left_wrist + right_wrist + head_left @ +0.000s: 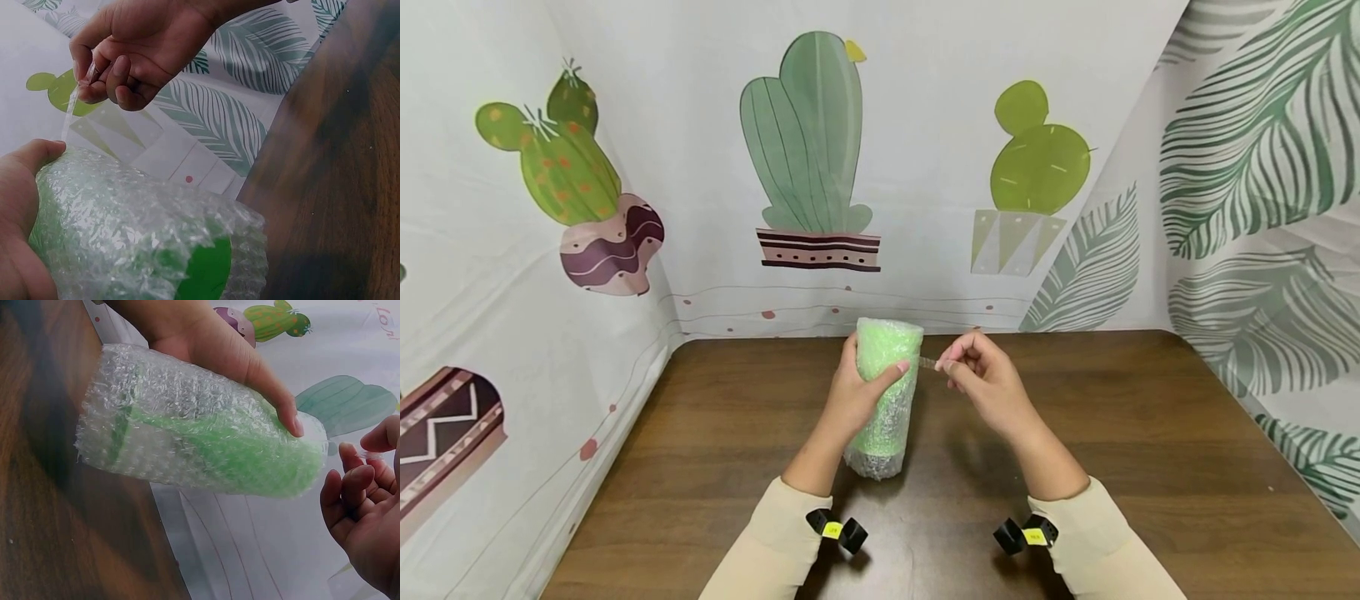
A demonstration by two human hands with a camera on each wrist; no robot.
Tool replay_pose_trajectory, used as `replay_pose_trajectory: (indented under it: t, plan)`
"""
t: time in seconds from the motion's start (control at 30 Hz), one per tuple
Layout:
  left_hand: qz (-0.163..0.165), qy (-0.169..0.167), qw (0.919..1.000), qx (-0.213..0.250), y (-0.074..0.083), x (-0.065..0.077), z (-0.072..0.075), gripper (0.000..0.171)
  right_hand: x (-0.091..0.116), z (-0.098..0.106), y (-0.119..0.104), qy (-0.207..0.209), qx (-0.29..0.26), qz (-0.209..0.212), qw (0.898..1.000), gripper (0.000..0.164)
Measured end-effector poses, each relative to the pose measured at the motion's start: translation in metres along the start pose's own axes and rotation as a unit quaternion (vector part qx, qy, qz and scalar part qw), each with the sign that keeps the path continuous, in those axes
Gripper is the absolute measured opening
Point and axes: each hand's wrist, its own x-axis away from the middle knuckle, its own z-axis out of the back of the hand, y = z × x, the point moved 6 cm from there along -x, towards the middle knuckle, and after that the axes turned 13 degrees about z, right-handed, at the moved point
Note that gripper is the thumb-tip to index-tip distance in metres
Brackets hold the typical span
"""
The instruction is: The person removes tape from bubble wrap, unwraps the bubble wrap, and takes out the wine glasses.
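Observation:
A green cylindrical object in bubble wrap [887,400] is held up over the table, tilted a little. My left hand [857,392] grips it around its upper part, the thumb lying across the front. My right hand [988,379] is to its right, pinching the end of a short strip of clear tape [72,109] between thumb and index finger. In the left wrist view the strip runs taut from the wrap by my left thumb to the right fingertips. The wrapped object's lower end [100,412] shows loose, clear bubble wrap. What is inside stays hidden beneath the wrap.
A brown wooden table [737,467] spreads beneath both hands. White cloth printed with cacti and leaves [925,167] hangs behind the table and along its sides. Black cameras on straps sit at both wrists, over cream sleeves [778,533].

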Motion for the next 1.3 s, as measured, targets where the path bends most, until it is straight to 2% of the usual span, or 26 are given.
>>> replay_pose_trajectory:
  t: [0.4,0.83,1.13,1.23,1.3]
  plan:
    - [-0.005,0.017,0.9998,-0.009,0.0017,-0.0002,0.0017,0.095,-0.001,0.0006,-0.0015,0.005,0.004,0.008,1.0,0.005]
    - [-0.001,0.035,0.9993,0.017,0.0023,0.0007,0.0091,0.099,-0.002,0.0006,0.0029,0.005,0.003,0.002,1.0,0.014]
    - [-0.005,0.02,0.9993,0.031,0.0048,0.003,0.0078,0.097,-0.0012,0.0021,0.007,0.011,0.04,-0.026,0.999,0.027]
    - [-0.011,0.017,0.9994,0.029,0.0066,0.0042,0.0066,0.094,-0.0014,0.0018,0.0074,0.002,0.056,-0.023,0.998,0.029]
    - [-0.015,0.017,0.9994,0.026,0.0079,0.0051,0.0059,0.094,-0.0017,0.0011,0.0076,-0.002,0.049,-0.019,0.999,0.03]
